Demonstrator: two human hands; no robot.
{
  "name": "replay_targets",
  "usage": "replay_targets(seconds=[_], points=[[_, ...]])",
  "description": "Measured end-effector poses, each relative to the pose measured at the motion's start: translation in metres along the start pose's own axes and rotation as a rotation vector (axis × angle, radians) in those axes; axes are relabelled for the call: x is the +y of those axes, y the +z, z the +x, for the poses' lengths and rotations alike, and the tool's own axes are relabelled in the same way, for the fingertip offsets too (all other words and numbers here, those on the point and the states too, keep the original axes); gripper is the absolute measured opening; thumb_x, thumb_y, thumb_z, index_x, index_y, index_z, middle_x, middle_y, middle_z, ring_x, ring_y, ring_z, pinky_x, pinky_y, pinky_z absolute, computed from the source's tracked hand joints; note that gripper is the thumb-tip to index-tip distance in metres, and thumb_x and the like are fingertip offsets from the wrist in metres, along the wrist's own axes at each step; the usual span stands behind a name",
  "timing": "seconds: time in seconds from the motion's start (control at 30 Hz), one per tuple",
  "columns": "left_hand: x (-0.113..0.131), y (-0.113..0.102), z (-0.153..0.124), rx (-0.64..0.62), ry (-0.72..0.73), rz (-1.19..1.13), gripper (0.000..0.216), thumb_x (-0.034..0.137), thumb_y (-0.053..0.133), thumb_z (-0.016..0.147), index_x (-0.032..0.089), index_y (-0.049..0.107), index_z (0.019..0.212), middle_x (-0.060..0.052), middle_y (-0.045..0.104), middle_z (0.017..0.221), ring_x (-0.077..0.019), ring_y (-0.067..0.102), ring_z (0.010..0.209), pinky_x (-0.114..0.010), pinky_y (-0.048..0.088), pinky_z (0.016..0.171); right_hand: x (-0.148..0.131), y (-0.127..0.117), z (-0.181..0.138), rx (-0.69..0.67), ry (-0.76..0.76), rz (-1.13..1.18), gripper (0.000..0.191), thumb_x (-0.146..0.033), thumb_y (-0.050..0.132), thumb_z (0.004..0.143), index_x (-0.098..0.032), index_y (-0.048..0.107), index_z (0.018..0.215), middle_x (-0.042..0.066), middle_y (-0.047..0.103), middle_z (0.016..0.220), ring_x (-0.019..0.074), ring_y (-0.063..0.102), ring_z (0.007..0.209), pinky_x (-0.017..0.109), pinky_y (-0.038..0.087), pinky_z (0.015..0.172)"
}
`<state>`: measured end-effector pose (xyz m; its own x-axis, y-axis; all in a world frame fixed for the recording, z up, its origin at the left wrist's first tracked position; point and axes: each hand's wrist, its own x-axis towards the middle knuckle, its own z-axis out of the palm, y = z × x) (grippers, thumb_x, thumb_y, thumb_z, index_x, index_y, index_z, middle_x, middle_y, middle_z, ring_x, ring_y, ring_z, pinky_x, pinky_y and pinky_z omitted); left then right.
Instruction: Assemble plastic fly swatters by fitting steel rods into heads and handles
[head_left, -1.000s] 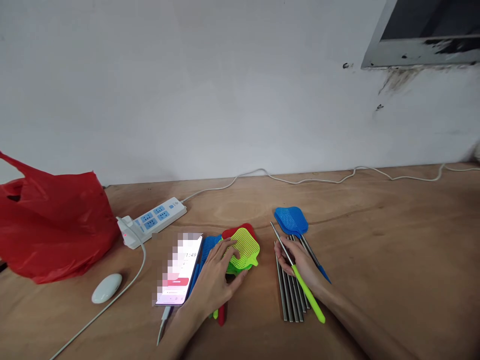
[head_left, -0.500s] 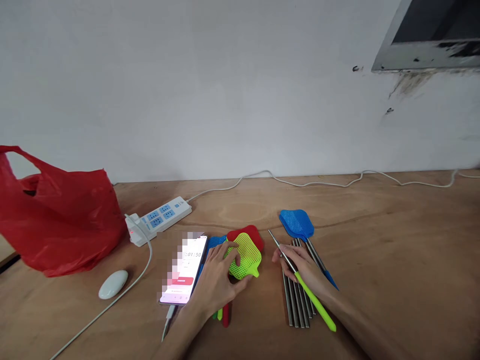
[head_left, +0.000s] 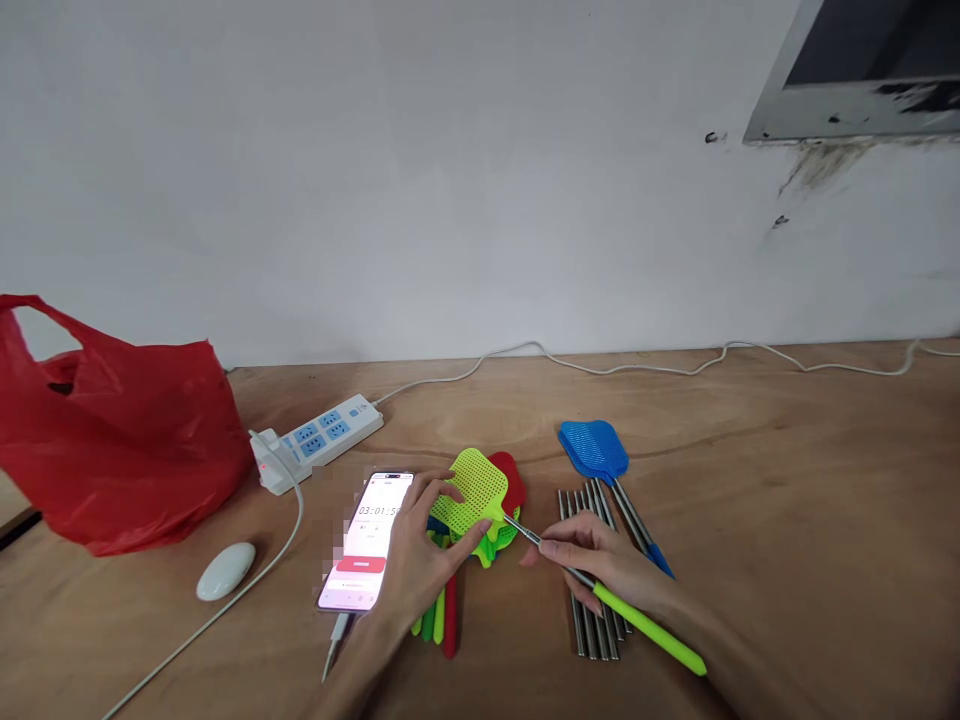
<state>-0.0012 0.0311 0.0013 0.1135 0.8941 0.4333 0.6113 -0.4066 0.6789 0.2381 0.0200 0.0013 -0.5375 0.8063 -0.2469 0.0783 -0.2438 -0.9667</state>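
Observation:
My left hand [head_left: 420, 560] pinches a lime-green fly-swatter head [head_left: 471, 490], lifted slightly above a pile of red, green and blue swatter heads [head_left: 504, 530] beside it. My right hand [head_left: 611, 560] grips a metal rod with a lime-green handle [head_left: 645, 625]. The rod's thin tip meets the neck of the green head at about the middle of the table. A finished blue fly swatter [head_left: 596, 450] lies just behind my right hand. Several bare metal rods [head_left: 589, 620] lie side by side under that hand.
A lit phone [head_left: 367, 540] on a cable lies left of my left hand. Further left are a white power strip [head_left: 319, 435], a white mouse [head_left: 225, 570] and a red plastic bag [head_left: 120, 440]. A white cable [head_left: 637, 365] runs along the wall edge of the wooden table [head_left: 787, 470].
My left hand has lifted the green head off the pile. My right hand has swung the rod leftward, bringing its tip to the head's neck.

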Motion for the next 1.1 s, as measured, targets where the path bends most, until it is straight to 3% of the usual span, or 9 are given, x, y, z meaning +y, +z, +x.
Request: replay_targets(seconds=[0.4, 0.93, 1.1], points=[[-0.0020, -0.0003, 0.0006, 0.041, -0.042, -0.021, 0.025, 0.044, 0.073, 0.083, 0.024, 0.059, 0.087, -0.006, 0.065, 0.109, -0.0291, 0.062, 0.106, -0.042, 0.050, 0.088, 0.0022, -0.0011, -0.0006, 0.022, 0.021, -0.003, 0.048, -0.058, 0.062, 0.084, -0.013, 0.078, 0.092, -0.009, 0.042, 0.036, 0.0077, 0.037, 0.030, 0.020, 0.021, 0.036], [-0.0023, 0.0014, -0.0030, 0.105, 0.042, 0.079, 0.029, 0.048, 0.074, 0.082, 0.024, 0.060, 0.088, -0.008, 0.062, 0.110, -0.0305, 0.061, 0.105, -0.044, 0.052, 0.085, 0.0003, -0.0030, 0.0015, 0.009, -0.048, -0.130, 0.044, -0.055, 0.065, 0.085, -0.014, 0.080, 0.091, -0.008, 0.044, 0.044, 0.0071, 0.040, 0.033, 0.021, 0.022, 0.038], [-0.0040, 0.0010, -0.0025, 0.109, 0.127, 0.109, 0.026, 0.042, 0.075, 0.084, 0.024, 0.058, 0.092, -0.008, 0.061, 0.111, -0.0308, 0.058, 0.109, -0.045, 0.050, 0.087, 0.0051, -0.0012, 0.0029, 0.047, -0.004, -0.134, 0.041, -0.052, 0.067, 0.085, -0.013, 0.078, 0.089, -0.008, 0.043, 0.045, 0.0066, 0.039, 0.034, 0.020, 0.022, 0.036]])
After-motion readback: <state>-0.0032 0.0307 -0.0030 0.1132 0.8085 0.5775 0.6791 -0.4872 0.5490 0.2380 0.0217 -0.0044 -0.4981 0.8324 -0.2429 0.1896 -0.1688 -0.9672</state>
